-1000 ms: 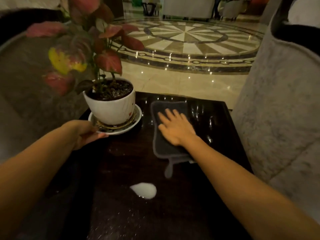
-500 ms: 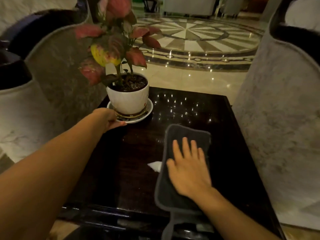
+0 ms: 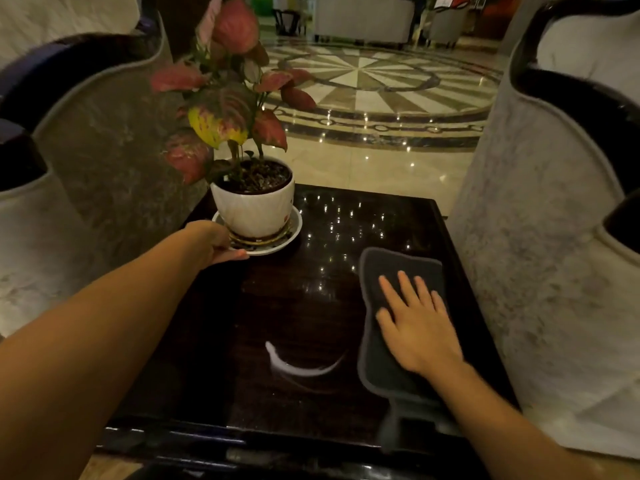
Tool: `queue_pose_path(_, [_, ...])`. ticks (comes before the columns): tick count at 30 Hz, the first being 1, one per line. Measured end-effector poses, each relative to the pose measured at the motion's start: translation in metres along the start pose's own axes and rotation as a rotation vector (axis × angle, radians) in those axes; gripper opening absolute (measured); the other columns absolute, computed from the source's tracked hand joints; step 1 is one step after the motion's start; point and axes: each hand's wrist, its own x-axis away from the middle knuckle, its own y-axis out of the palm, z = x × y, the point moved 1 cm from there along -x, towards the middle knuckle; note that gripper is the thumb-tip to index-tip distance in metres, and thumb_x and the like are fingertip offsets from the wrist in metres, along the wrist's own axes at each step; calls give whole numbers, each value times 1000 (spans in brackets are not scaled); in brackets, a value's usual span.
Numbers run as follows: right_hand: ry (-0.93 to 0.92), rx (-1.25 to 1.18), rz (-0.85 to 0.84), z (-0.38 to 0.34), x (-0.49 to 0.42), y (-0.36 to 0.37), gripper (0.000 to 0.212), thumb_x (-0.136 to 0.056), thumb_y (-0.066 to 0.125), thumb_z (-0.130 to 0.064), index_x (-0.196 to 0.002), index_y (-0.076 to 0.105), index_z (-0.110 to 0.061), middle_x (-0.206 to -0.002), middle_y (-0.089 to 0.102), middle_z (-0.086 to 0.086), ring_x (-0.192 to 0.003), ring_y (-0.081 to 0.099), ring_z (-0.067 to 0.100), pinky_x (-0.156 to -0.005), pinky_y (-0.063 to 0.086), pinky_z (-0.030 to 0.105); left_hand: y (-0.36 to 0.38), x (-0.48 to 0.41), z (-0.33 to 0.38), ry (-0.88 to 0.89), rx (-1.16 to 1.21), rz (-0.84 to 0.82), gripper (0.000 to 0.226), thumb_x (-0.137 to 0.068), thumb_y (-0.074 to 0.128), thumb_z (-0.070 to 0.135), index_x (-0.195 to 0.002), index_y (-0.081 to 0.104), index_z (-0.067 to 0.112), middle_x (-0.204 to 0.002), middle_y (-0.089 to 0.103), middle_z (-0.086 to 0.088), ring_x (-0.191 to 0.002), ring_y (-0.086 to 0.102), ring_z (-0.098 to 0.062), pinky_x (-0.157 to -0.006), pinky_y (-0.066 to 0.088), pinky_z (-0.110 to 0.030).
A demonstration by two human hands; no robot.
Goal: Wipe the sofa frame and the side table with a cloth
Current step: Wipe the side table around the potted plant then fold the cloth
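Two bare hands work on a dark glossy table (image 3: 214, 341). At the far left corner, the left hand (image 3: 213, 242) has its grip pinching the rim of a saucer (image 3: 291, 233) under a white plant pot (image 3: 252, 209). A white smear (image 3: 298, 367) lies mid-table. Along the right edge, the right hand (image 3: 419, 327), fingers spread flat, presses a grey cloth (image 3: 381, 368).

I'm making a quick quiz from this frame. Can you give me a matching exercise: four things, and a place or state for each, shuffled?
Things:
1. cloth
2. pot
3. left hand
4. white smear

Places or states:
A. stands in the saucer
B. on bare tabletop, left of the cloth
C. flat under the right hand
D. at the saucer's rim

Pairs: 1-C, 2-A, 3-D, 4-B
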Motion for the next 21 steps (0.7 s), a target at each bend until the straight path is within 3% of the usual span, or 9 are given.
queue_pose_path(2, [253,-59,20,-42,-3,3,67,-100,23,-47,-159,3,-23,-168,-1,14,-153,-3,35,-124,1,52,7,3,3,-46,-30,-13,40,-99,40,-3,-139,40,-5,-141,51,-16,-78,75,-23,-48,55,-22])
queue_pose_path(4, [230,-79,51,-93,4,11,71,-98,26,-46,-159,7,-16,-166,1,21,-152,-1,41,-123,1,55,17,4,7,-73,-72,-39,39,-100,40,-2,-139,41,-5,-141,52,-13,-64,74,-25,-47,54,-22])
queue_pose_path(5, [135,-90,66,-112,11,15,72,-97,24,-47,-159,7,-16,-166,0,21,-152,-3,41,-122,-1,56,21,4,11,-76,-92,-51,39,-100,38,-2,-139,41,-4,-140,52,-14,-56,72,-26,-40,52,-24])
queue_pose_path(7, [-132,-103,44,-127,30,20,72,-95,15,-50,-159,4,-20,-166,-4,16,-153,-9,37,-122,-8,53,26,3,18,-55,-168,-40,39,-101,36,-3,-139,42,-3,-141,51,-17,-78,74,-28,-30,48,-25])
queue_pose_path(10, [-519,-107,-20,-92,44,15,66,-96,16,-52,-158,2,-34,-168,-7,0,-153,-14,23,-120,-15,42,35,4,24,-80,-241,-67,38,-101,35,-2,-138,43,-5,-136,55,-19,-50,70,-29,-36,51,-25])
queue_pose_path(12, [-601,-43,-22,-52,38,8,64,-96,22,-50,-157,5,-39,-168,-3,-7,-153,-12,17,-121,-13,38,42,7,28,-95,-277,-84,39,-101,35,-2,-139,42,-5,-135,56,-19,-63,73,-27,-41,52,-24])
queue_pose_path(17, [23,-17,55,-8,15,2,66,-100,20,-51,-159,0,-28,-169,-1,3,-154,-4,26,-125,2,46,71,16,34,-100,-232,-157,40,-102,31,-1,-141,35,-6,-140,50,-19,-119,60,-30,-40,51,-23])
queue_pose_path(19, [199,-35,79,-33,13,7,71,-98,20,-50,-159,3,-19,-168,3,14,-154,0,35,-124,4,52,86,17,37,-120,-232,-193,40,-101,32,-2,-140,35,-8,-138,52,-17,-121,60,-26,-43,51,-21])
queue_pose_path(21, [237,-66,91,-69,15,11,74,-96,24,-48,-159,7,-13,-166,3,21,-152,0,41,-122,2,56,105,16,39,-125,-288,-233,36,-101,34,-1,-135,40,-11,-124,61,-13,-95,71,-24,-58,53,-19])
